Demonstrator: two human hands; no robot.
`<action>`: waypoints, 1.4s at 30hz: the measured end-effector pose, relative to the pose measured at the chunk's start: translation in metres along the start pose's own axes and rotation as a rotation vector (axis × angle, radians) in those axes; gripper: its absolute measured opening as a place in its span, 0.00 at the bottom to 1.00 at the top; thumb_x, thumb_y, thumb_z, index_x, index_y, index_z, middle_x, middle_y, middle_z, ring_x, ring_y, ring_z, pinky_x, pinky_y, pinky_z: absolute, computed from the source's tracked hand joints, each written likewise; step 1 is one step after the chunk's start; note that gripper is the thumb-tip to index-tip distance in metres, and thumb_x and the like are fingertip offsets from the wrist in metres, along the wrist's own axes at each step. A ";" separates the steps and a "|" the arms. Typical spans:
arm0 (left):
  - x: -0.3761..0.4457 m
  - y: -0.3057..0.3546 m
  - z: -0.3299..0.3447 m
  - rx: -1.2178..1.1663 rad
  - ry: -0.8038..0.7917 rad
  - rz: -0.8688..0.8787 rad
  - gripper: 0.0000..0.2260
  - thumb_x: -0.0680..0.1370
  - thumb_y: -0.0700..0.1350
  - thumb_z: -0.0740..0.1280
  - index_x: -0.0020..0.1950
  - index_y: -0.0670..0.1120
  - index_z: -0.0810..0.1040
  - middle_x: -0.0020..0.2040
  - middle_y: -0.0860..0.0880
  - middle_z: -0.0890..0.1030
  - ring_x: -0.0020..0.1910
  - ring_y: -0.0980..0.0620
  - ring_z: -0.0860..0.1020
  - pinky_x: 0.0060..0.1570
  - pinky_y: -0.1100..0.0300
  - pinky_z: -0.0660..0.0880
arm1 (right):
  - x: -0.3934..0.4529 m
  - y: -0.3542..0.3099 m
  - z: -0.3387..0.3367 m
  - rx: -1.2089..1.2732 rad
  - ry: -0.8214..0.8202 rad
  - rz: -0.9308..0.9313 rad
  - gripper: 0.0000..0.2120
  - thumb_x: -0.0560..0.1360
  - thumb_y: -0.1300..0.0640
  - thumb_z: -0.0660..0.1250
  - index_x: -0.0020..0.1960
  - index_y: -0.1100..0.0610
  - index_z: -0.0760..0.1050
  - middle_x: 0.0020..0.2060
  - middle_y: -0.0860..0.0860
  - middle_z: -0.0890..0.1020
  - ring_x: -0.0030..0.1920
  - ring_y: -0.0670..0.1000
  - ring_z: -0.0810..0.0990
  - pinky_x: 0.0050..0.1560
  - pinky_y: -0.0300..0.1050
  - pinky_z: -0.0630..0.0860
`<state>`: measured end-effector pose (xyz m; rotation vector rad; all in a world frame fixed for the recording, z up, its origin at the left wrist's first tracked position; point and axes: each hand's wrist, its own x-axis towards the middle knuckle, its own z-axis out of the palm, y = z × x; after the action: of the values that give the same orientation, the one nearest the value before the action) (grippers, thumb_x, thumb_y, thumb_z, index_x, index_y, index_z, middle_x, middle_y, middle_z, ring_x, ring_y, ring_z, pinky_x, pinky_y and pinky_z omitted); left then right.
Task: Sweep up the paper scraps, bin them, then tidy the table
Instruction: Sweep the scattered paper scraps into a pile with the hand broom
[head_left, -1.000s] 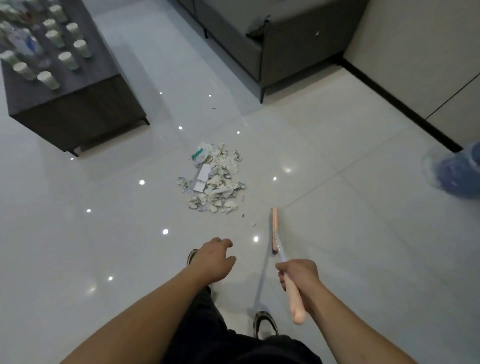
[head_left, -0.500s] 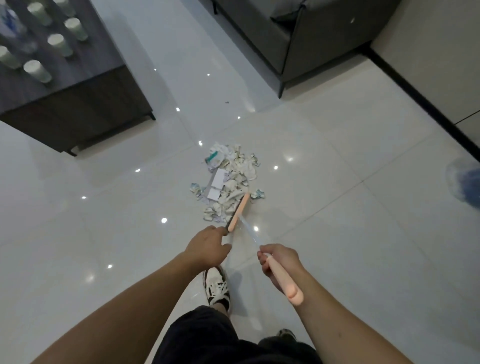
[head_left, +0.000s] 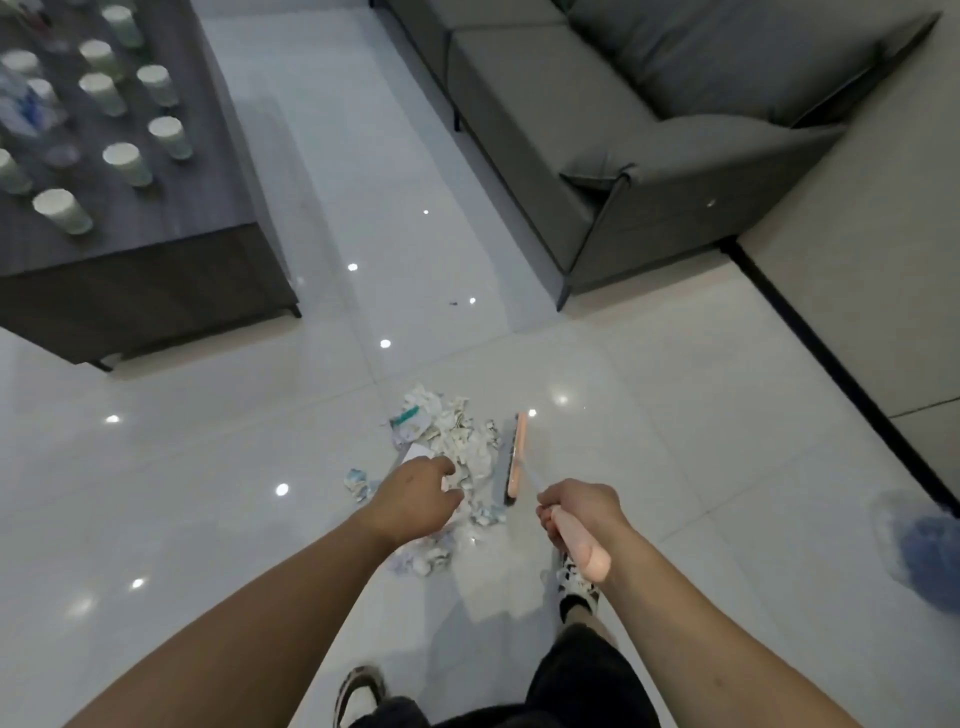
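Note:
A pile of torn paper scraps (head_left: 460, 441) lies on the glossy white floor just ahead of my feet, and some pieces trail back under my left wrist. My right hand (head_left: 574, 514) grips the peach handle of a broom. The broom head (head_left: 511, 460) stands on the floor against the pile's right edge. Above the near left part of the pile hovers my left hand (head_left: 418, 493), fingers loosely curled, with nothing visibly in it. The scraps beneath that hand are hidden.
A dark coffee table (head_left: 156, 270) with several paper cups (head_left: 122, 163) stands at the far left. A grey sofa (head_left: 649, 156) is at the far right, with an aisle between them. A blurred blue object (head_left: 924, 551) sits by the black-skirted wall (head_left: 857, 218).
The view has come closer to the pile. The broom head swung from the pile's near side to its right edge, scraps spread toward me, and my left hand reached over the pile.

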<state>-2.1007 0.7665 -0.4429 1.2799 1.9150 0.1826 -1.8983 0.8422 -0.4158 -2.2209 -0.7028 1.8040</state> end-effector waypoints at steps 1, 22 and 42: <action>0.017 0.003 -0.003 -0.014 0.013 -0.027 0.20 0.78 0.54 0.63 0.69 0.49 0.72 0.64 0.46 0.76 0.62 0.47 0.74 0.54 0.58 0.69 | 0.018 -0.024 0.002 -0.045 -0.007 -0.024 0.06 0.68 0.68 0.68 0.43 0.71 0.80 0.27 0.60 0.80 0.20 0.52 0.75 0.24 0.39 0.73; 0.213 0.093 0.025 -0.440 0.237 -0.690 0.19 0.79 0.54 0.63 0.69 0.50 0.72 0.62 0.48 0.76 0.60 0.50 0.74 0.55 0.60 0.68 | 0.295 -0.318 0.099 -1.206 -0.250 -0.491 0.09 0.69 0.69 0.66 0.38 0.57 0.71 0.37 0.56 0.77 0.29 0.58 0.81 0.27 0.48 0.81; 0.083 0.110 0.082 -0.654 0.386 -0.811 0.21 0.77 0.55 0.63 0.67 0.49 0.73 0.64 0.46 0.76 0.60 0.48 0.75 0.55 0.58 0.70 | 0.172 -0.215 -0.005 -1.411 -0.504 -0.348 0.19 0.68 0.67 0.70 0.58 0.58 0.76 0.33 0.59 0.80 0.20 0.50 0.73 0.22 0.38 0.69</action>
<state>-1.9797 0.8634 -0.4849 0.0001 2.2650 0.5958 -1.9197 1.1111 -0.4707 -1.7783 -2.9276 1.8493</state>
